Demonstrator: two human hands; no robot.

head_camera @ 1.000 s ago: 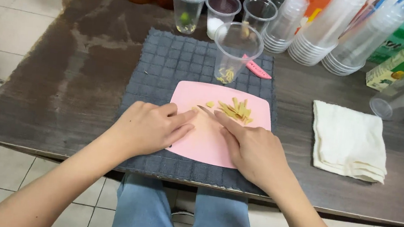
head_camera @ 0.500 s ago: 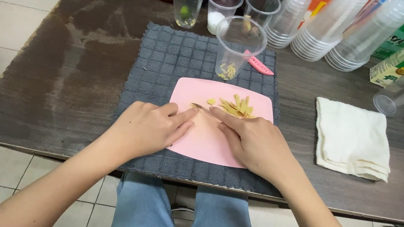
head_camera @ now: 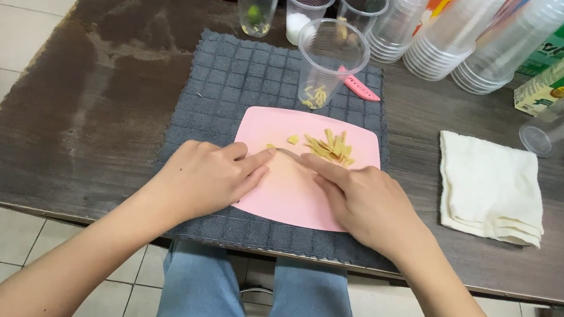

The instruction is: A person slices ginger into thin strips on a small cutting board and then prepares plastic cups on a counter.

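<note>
Both hands flat on a pink cutting board

The left hand and right hand rest on the cutting board, each grip spread, pinching nothing, forefingers nearly meeting. Beyond them lie yellow strips; farther back a plastic cup stands on the grey mat covering the worktop.
</note>
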